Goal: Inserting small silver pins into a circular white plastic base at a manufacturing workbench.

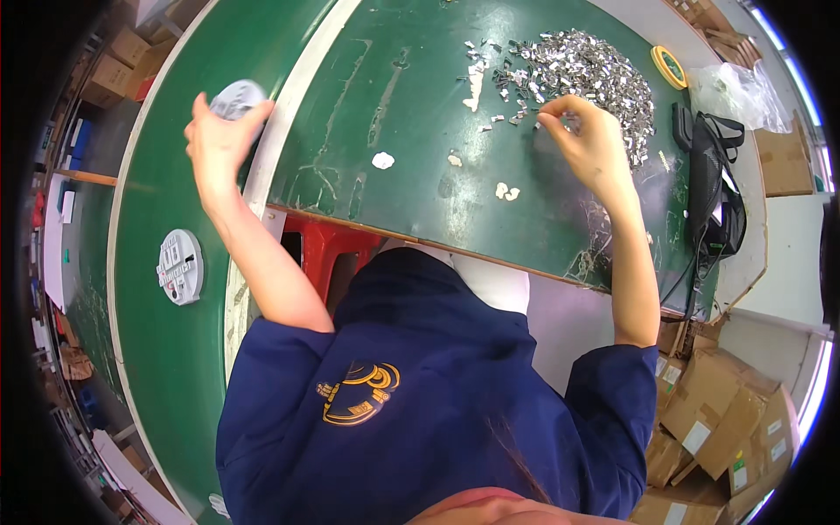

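My left hand (219, 140) grips a round grey plastic part (238, 99) by its edges, above the green belt left of the table. That part is slightly blurred. At the near edge of a heap of small shiny metal pieces (586, 66), my right hand (591, 144) is closed in a pinch of thumb and forefinger. Whatever sits between those fingertips is too small to make out. Another round grey part (180, 267), with raised ribs and slots, lies on the belt (153, 350) nearer to me.
The green worktable (411, 166) has worn patches and white scraps (383, 160). To the right are a yellow tape roll (668, 67), a clear plastic bag (739, 92) and a black bag with straps (722, 197). A red stool (328, 249) stands under the table; cardboard boxes (722, 402) are stacked at right.
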Demonstrator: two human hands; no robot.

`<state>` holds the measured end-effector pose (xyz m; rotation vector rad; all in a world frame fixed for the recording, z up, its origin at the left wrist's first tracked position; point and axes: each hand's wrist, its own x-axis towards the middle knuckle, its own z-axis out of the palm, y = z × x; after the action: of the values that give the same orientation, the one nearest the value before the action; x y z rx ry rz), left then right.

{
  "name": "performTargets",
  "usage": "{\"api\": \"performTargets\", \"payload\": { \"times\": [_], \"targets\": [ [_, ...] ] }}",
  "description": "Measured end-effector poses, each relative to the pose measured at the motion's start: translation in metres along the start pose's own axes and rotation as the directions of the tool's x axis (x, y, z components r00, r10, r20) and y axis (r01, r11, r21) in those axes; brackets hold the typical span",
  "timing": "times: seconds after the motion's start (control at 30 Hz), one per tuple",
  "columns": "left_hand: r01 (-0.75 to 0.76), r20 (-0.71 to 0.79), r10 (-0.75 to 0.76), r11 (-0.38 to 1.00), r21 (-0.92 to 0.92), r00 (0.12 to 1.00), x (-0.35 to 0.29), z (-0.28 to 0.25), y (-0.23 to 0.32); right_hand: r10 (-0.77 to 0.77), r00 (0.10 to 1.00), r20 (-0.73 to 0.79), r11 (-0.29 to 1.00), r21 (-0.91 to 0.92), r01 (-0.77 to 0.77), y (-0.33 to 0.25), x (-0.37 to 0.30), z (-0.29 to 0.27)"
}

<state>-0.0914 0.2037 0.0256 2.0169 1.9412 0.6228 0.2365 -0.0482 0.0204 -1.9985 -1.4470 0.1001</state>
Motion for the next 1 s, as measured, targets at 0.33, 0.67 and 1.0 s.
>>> {"api": "performTargets", "payload": {
  "times": [0.33, 0.67, 1.0],
  "targets": [
    [-0.645, 0.219, 0.938, 0.344, -0.682, 0.269, -0.155, 0.037, 0.097, 0.334, 0.933, 0.133, 0.827, 0.433, -0.358, -0.061, -0.032, -0.035],
    [-0.425, 0.306, 0.935, 0.355, -0.833, 0.18, -0.144, 0.058, 0.088, 0.378, 0.906, 0.191, 0.823, 0.377, -0.424, -0.056, -0.059, -0.031],
    [-0.413, 0.195, 0.898, 0.363, -0.835, 0.395, -0.152, 0.065, 0.094, 0.112, 0.963, 0.244, 0.928, 0.322, -0.19, -0.06, -0.045, -0.03]
  ]
}}
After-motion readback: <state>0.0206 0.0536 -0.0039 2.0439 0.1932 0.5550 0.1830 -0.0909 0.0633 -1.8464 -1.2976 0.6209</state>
